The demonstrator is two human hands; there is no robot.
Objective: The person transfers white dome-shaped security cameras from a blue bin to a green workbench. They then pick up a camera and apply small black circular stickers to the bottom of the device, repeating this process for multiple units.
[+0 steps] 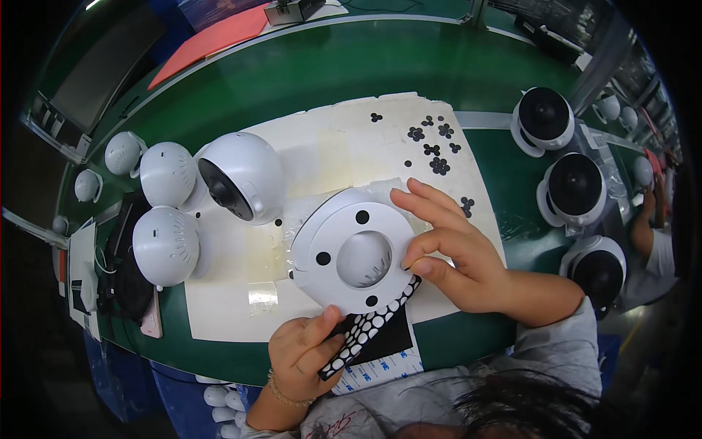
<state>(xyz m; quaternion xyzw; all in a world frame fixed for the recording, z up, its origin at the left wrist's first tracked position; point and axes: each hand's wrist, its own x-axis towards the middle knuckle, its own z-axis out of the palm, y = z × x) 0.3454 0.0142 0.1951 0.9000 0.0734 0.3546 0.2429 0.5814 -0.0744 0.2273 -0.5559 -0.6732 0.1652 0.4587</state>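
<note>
A white camera with a round base turned up lies in the middle in front of me. Three black dot pads show on the flat ring around its central opening. My left hand is closed on a black adhesive strip with rows of white circles, held just below the base. My right hand is at the ring's right edge, thumb and index finger brought together there. Whatever lies between those fingertips is hidden. A black sheet on white printed backing lies under the strip.
Several white cameras stand at left; others with black fronts line the right. Loose black dots cluster on the cardboard mat, over a green table. A pink phone lies at left. Another person is at far right.
</note>
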